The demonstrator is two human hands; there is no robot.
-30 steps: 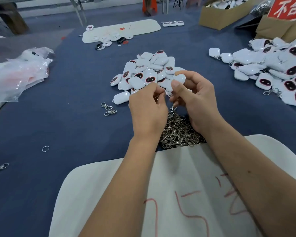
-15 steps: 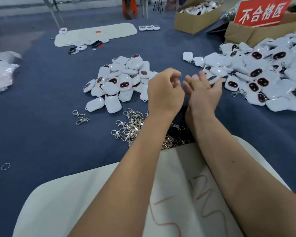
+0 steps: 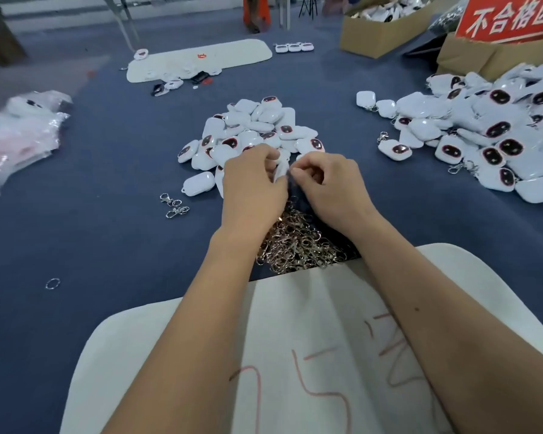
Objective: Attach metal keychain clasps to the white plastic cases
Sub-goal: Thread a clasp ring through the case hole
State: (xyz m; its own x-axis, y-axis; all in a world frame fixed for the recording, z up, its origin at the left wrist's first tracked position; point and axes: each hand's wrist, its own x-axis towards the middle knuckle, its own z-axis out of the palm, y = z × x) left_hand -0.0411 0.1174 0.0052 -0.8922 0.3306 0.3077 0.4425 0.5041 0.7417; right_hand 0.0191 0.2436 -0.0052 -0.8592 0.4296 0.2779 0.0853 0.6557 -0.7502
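Centrally, both hands meet over the clasp heap (image 3: pixel 298 242).
Left hand (image 3: pixel 253 186) and right hand (image 3: pixel 329 186), fingers curled, pinch one white case (image 3: pixel 281 172) at the near edge of the mid-table case pile (image 3: pixel 257 130).

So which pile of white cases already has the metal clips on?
The big pile on the right. Silver clasps dangle from cases along its edge. The middle pile, just beyond both hands, shows no clasps.

The left hand (image 3: pixel 251 186) and right hand (image 3: pixel 329 183) are hiding whatever they are pinching, and are covering part of the clasp heap (image 3: pixel 295 245).
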